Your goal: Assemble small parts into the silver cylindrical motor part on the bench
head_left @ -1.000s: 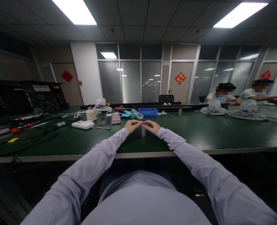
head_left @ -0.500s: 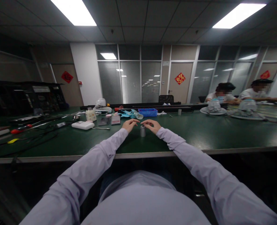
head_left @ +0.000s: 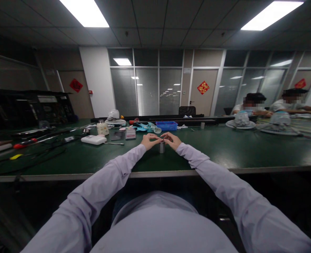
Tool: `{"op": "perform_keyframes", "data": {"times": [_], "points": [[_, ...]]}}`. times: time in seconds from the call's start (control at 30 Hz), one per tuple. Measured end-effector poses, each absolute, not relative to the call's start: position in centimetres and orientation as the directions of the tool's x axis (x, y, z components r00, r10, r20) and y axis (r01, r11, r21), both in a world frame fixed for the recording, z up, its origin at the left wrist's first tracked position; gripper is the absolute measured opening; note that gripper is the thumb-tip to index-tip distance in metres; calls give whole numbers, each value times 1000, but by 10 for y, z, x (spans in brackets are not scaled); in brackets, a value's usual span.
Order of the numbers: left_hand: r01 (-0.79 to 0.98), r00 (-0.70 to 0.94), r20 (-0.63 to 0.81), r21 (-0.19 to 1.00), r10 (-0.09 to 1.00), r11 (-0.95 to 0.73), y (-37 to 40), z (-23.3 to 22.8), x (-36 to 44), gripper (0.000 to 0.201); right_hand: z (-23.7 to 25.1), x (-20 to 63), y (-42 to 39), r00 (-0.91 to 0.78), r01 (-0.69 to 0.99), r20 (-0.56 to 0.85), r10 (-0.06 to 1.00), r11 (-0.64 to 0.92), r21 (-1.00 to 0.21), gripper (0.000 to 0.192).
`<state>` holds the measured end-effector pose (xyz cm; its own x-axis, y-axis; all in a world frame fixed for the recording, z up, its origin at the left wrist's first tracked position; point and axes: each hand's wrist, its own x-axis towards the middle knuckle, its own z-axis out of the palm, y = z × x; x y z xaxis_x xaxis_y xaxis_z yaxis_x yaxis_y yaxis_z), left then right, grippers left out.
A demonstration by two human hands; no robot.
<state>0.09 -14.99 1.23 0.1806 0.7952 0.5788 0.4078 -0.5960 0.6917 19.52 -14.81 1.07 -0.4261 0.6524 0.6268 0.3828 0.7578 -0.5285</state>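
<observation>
A small grey metal cylinder (head_left: 162, 148) stands upright on the green-topped table (head_left: 210, 154), close in front of me. My left hand (head_left: 150, 141) reaches in from the left, thumb and fingers brought together at the cylinder's top. From the other side my right hand (head_left: 172, 140) meets it there, its fingers also pinched. The fingertips of both hands cover the upper end of the cylinder. Whatever lies between them is too small to make out.
Beyond my hands are a blue plastic bin (head_left: 166, 125) and light-blue gloves (head_left: 146, 127). To the left lie a white box-shaped device (head_left: 93, 140), a jar (head_left: 102, 128) and cables. Two people sit at the far right, behind white round fixtures (head_left: 241, 121).
My left hand has moved right and closed in at the cylinder's top. My right hand's fingertips have come together there too. The cylinder stays upright.
</observation>
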Motion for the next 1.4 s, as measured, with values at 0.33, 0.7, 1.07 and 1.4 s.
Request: {"op": "perform_keyframes", "data": {"times": [0.33,0.7,1.07,1.4], "points": [[460,283,543,647,791,-609,-138,21,-18,26,8,196,-147,-435,392,623,650,759,-519,26],[524,528,259,650,809,-551,-126,4,-46,22,7,194,-146,-432,410,602,671,741,-532,24],[550,575,247,590,780,-591,-137,8,-38,20,9,196,-148,-436,405,595,675,738,-540,23],[573,317,489,584,813,-575,-139,18,-10,28,4,197,-139,-436,345,610,662,749,-566,24]]}}
